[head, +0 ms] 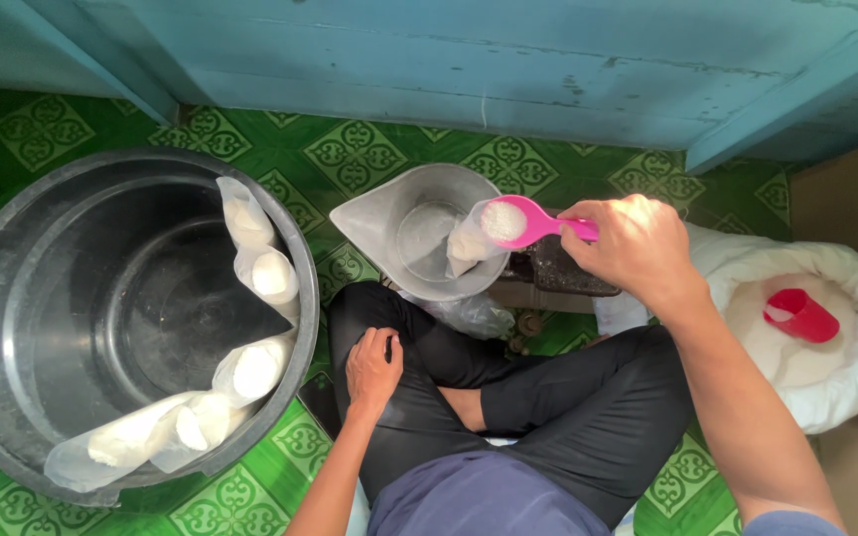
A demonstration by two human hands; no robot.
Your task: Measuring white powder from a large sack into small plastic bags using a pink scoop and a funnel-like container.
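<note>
My right hand (636, 243) grips the handle of a pink spoon (523, 222) whose bowl is heaped with white grains. The spoon's bowl hovers at the mouth of a small clear plastic bag (469, 241) partly filled with the same white grains. That bag stands in a metal scale pan (389, 213) with a pouring lip. My left hand (372, 365) rests on my left knee, fingers curled, holding nothing. I sit cross-legged in black trousers.
A big black tub (12, 298) at the left has several filled clear bags (260, 273) leaning along its right rim. A white sack (846, 337) of white grains with a red cup (799, 315) stands at the right. Green patterned floor, blue wooden wall behind.
</note>
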